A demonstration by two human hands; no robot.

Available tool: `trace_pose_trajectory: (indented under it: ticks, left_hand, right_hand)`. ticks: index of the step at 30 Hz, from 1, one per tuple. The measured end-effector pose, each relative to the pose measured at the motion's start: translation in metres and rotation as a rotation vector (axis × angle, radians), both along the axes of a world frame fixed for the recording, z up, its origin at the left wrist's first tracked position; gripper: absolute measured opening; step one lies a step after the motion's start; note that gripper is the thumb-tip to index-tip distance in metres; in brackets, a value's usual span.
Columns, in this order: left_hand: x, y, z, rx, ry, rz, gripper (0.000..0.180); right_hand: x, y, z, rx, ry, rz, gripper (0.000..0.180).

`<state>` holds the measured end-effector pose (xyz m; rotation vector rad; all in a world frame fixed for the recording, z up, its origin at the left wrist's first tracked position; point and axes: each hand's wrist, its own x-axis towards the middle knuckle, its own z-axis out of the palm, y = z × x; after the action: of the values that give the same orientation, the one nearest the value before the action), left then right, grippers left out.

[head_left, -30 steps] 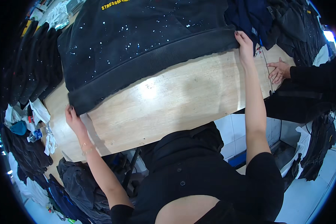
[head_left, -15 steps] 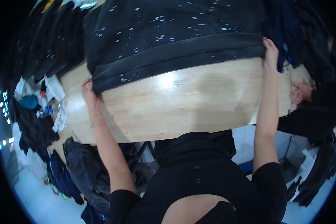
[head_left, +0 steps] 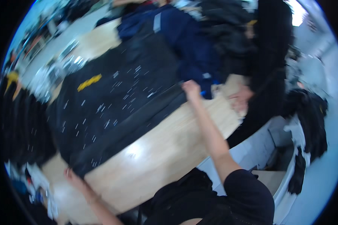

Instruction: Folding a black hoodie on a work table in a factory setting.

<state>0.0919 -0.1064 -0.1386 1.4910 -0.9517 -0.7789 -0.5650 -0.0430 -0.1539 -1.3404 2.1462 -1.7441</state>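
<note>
A big black garment (head_left: 112, 101), speckled with pale flecks and carrying a small yellow mark near its chest, lies spread flat across the pale wooden worktop (head_left: 165, 150), its ribbed hem facing the person. The person stands at the near edge with arms thrown wide, one hand at each end of that hem, which looks to me like the way to keep the cloth taut and square on the wood.

The left hand (head_left: 69, 174), down at about eight o'clock, sits right at the hem's corner; the view is blurred, and I cannot tell whether its fingers pinch the cloth or only press on it. The right hand (head_left: 191, 89), at about one o'clock, reaches to the other corner and seems closed on the hem's edge, though the blur makes that a judgement.

Beyond the garment, toward twelve o'clock, a heap of dark blue clothing (head_left: 187, 41) crowds the far side. At three o'clock a co-worker's hand (head_left: 241, 98) rests on the worktop's end.
</note>
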Motion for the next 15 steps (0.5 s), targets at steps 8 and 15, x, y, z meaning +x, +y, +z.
trace_pose_trajectory:
  ticks: [8,15]
  left_hand:
    - [0.008,0.002,0.0,-0.12,-0.333,0.025,0.014]
    - [0.015,0.006,-0.002,-0.13,-0.331,0.033,0.013]
  right_hand:
    - [0.014,-0.003,0.04,-0.052,-0.467,0.122,0.008]
    - [0.022,-0.002,0.038,-0.02,-0.476,0.122,0.008]
